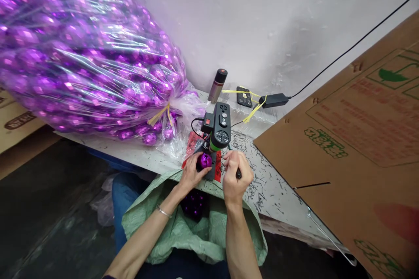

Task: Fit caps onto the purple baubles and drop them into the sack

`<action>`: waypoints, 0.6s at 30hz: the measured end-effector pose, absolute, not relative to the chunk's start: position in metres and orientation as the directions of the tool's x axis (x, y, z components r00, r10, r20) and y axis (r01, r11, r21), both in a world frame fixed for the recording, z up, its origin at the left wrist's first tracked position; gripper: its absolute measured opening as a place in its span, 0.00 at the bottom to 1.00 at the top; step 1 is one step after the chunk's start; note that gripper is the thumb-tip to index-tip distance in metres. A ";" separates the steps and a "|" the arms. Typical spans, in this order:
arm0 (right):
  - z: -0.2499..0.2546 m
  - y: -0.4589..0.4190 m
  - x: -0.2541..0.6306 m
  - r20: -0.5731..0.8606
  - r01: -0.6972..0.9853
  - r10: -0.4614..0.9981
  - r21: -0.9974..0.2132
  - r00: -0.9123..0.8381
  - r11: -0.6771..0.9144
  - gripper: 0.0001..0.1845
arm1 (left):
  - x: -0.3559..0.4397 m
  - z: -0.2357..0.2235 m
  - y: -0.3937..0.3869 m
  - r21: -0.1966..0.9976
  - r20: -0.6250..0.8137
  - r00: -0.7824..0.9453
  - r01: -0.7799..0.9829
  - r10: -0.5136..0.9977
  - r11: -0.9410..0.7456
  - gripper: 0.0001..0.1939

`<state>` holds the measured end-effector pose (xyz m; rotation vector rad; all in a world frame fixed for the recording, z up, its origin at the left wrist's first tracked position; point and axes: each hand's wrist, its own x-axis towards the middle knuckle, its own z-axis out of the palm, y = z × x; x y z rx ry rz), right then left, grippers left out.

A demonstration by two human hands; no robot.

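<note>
My left hand (193,172) is closed round a shiny purple ball (205,161), thumb on one side and fingers on the other. The ball sits at the base of a small black bench machine (221,126) with round buttons and a green band. My right hand (238,172) is wrapped in a fist round a black lever handle (238,174), whose end shows below the fingers. Beneath my hands, a green woven sack (150,226) lies open across my lap, with several purple balls (195,204) inside.
A large clear bag of purple balls (98,60) stands at left. Behind the machine are a spray can (218,86), a dark remote-like device (244,97) and a black power adapter (275,100). Black scraps (262,178) litter the table. A cardboard box (353,148) fills the right side.
</note>
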<state>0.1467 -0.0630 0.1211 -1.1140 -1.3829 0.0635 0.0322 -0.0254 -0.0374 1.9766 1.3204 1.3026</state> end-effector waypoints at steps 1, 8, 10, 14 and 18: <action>0.125 -0.064 0.147 0.727 0.551 0.632 -0.653 0.267 0.519 0.19 | 0.028 -0.040 -0.036 0.732 0.482 0.125 0.485 0.867 -0.478 0.29; 0.109 -0.066 0.148 0.778 0.571 0.590 -0.591 0.217 0.569 0.18 | -0.007 -0.031 -0.048 0.594 0.531 0.223 0.591 0.818 -0.546 0.37; 0.105 -0.066 0.148 0.787 0.577 0.578 -0.580 0.216 0.575 0.17 | -0.011 -0.011 -0.003 0.557 0.496 0.153 0.699 0.855 -0.448 0.24; 0.103 -0.067 0.148 0.798 0.592 0.572 -0.558 0.190 0.581 0.17 | -0.021 0.029 0.098 0.347 0.305 0.052 0.924 0.951 -0.162 0.21; 0.100 -0.066 0.148 0.811 0.600 0.556 -0.539 0.181 0.591 0.17 | -0.042 0.043 0.142 0.315 0.257 0.001 0.945 0.966 -0.085 0.22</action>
